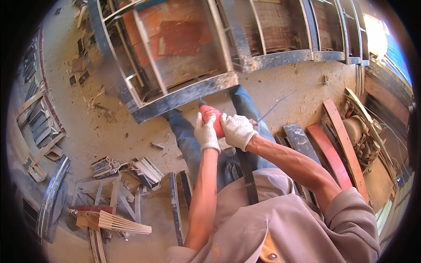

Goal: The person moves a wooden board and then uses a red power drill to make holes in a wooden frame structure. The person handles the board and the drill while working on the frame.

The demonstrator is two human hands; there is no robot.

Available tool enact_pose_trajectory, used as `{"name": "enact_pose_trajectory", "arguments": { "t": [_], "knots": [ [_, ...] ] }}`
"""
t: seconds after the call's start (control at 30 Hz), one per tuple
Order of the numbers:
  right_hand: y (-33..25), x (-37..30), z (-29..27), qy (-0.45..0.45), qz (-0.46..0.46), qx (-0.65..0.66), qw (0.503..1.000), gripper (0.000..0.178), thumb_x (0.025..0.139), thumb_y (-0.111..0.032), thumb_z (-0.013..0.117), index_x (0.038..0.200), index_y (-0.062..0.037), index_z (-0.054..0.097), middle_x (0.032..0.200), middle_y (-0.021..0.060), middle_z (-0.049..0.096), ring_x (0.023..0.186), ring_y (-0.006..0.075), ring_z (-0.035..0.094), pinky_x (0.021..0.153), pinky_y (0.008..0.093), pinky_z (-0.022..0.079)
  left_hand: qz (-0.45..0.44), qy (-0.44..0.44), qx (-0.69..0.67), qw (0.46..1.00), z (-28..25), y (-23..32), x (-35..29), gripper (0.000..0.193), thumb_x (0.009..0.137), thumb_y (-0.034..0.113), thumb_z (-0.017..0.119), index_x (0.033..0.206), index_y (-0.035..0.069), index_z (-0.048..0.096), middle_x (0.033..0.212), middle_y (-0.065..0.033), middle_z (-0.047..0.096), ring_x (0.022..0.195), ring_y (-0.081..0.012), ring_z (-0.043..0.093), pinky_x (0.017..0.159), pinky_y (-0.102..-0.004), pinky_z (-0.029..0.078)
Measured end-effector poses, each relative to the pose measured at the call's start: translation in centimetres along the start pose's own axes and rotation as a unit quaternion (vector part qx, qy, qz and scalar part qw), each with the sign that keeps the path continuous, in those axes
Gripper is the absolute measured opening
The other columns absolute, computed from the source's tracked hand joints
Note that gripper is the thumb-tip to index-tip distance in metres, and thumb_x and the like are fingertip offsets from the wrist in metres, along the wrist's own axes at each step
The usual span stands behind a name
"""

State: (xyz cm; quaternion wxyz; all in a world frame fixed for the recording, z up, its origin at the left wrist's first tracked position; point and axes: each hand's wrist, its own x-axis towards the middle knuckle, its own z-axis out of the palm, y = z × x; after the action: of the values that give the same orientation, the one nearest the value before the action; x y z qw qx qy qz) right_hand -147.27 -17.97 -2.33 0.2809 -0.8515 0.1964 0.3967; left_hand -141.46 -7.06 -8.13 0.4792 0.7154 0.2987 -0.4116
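A red power drill (209, 110) is in my two gloved hands, its dark chuck pointing away from me. My left hand (207, 131) is closed round the drill body near its front. My right hand (238, 130) is wrapped round the rear, where the fingers hide most of the handle. Just beyond the chuck runs the dark-painted bottom rail (186, 95) of a wooden frame. Whether the drill tip touches that rail I cannot tell. Inside the frame are thin upright slats (149, 50) and a reddish panel (180, 38). A cable (275, 104) trails off to the right of my right hand.
Similar framed panels (280, 57) continue at the far right. Wooden boards (341, 144), red and dark, lean at right. On the left floor lie wood offcuts (147, 171), a bundle of thin sticks (125, 222) and a wooden stand (116, 197). My legs (186, 136) stand below the frame.
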Motion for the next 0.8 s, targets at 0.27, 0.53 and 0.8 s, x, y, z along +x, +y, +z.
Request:
{"name": "enact_pose_trajectory", "arguments": {
  "t": [0.27, 0.53, 0.8],
  "knots": [
    [-17.4, 6.9, 3.5, 0.075, -0.018, 0.088, 0.993, 0.03, 0.077, -0.01, 0.066, 0.102, 0.004, 0.057, 0.083, 0.024, 0.072, 0.077, 0.0397, 0.073, 0.071, 0.0478, 0.059, 0.078, 0.02, 0.076, 0.994, -17.8, 4.7, 7.7, 0.076, 0.084, 0.023, 0.082, 0.146, -0.007, 0.051, 0.146, -0.0191, 0.058, 0.127, -0.0243, 0.06, 0.107, -0.0331, 0.046],
    [-22.7, 11.3, 4.2, 0.081, -0.058, 0.05, 0.994, 0.035, 0.075, -0.011, 0.066, 0.104, 0.0056, 0.057, 0.081, 0.0237, 0.071, 0.076, 0.0398, 0.073, 0.067, 0.0498, 0.057, 0.047, 0.013, 0.028, 0.998, -23.3, 5.3, 13.7, 0.075, 0.085, 0.022, 0.083, 0.147, -0.006, 0.051, 0.146, -0.0181, 0.058, 0.127, -0.0225, 0.06, 0.107, -0.0326, 0.046],
    [-23.0, 13.6, 3.6, 0.05, -0.045, 0.009, 0.998, 0.031, 0.077, -0.018, 0.071, 0.099, 0.0026, 0.063, 0.082, 0.0206, 0.073, 0.078, 0.0337, 0.075, 0.069, 0.0436, 0.059, 0.016, 0.034, 0.052, 0.998, -22.7, 6.3, 15.1, 0.077, 0.082, 0.025, 0.084, 0.144, -0.008, 0.053, 0.144, -0.0182, 0.06, 0.128, -0.0244, 0.059, 0.109, -0.0336, 0.044]
  ]
}}
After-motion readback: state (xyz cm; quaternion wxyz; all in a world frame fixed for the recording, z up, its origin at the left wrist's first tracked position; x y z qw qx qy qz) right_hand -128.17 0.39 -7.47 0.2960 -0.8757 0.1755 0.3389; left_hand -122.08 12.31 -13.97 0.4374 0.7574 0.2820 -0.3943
